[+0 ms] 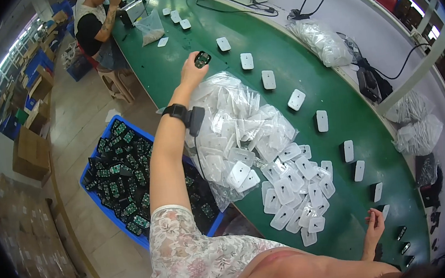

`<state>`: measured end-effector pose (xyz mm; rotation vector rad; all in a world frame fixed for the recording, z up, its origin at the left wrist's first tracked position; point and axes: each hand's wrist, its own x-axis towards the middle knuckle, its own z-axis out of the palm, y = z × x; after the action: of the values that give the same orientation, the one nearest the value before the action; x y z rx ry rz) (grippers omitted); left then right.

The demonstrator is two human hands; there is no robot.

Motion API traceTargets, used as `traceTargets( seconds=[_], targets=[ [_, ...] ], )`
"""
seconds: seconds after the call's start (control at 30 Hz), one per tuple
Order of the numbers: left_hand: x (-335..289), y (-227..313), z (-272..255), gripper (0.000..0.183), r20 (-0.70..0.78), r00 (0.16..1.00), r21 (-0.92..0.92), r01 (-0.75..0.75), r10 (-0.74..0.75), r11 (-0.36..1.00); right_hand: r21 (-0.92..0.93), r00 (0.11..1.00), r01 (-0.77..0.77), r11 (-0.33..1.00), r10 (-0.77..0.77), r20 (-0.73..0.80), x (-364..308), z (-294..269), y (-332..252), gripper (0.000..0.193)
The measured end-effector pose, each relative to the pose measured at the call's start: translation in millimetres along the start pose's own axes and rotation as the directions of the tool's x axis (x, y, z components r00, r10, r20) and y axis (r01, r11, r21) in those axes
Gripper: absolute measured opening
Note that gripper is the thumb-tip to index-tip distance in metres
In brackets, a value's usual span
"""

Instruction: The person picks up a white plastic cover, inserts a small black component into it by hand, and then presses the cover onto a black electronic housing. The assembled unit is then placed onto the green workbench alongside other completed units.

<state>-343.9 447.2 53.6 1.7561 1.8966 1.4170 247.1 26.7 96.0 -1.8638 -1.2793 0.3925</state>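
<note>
The left hand (193, 71) is raised beyond the heap of clear plastic bags (232, 132) on the green tabletop (184, 78), fingers pinching a small dark circuit module (202, 59). The right hand (374, 223) rests near the heap's loose white covers (295, 196), fingers loosely spread, holding nothing.

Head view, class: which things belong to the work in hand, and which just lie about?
In the work:
left hand holding a small black part
right hand by a white case
pile of white cases

Lying about:
blue crate
black cables
</note>
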Motion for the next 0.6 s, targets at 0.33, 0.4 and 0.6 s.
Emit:
traceTargets(
  seconds=[0.33, 0.4, 0.6],
  targets=[
    [-94, 132, -34, 0.048, -0.048, 0.919, -0.275, -0.390, 0.392, 0.879, 0.063, 1.000, 0.027, 0.998, -0.027, 0.003, -33, -6, -1, 0.015],
    [-121, 179, -42, 0.047, 0.058, 0.903, -0.341, -0.382, 0.425, 0.859, 0.087, 1.000, 0.020, 0.996, -0.020, -0.008, -47, -7, -5, 0.014],
    [-201, 262, -17, 0.053, 0.203, 0.650, -0.490, -0.580, 0.732, 0.651, 0.130, 0.996, 0.014, 0.991, -0.002, -0.090, -82, -5, -20, 0.013]
  ],
)
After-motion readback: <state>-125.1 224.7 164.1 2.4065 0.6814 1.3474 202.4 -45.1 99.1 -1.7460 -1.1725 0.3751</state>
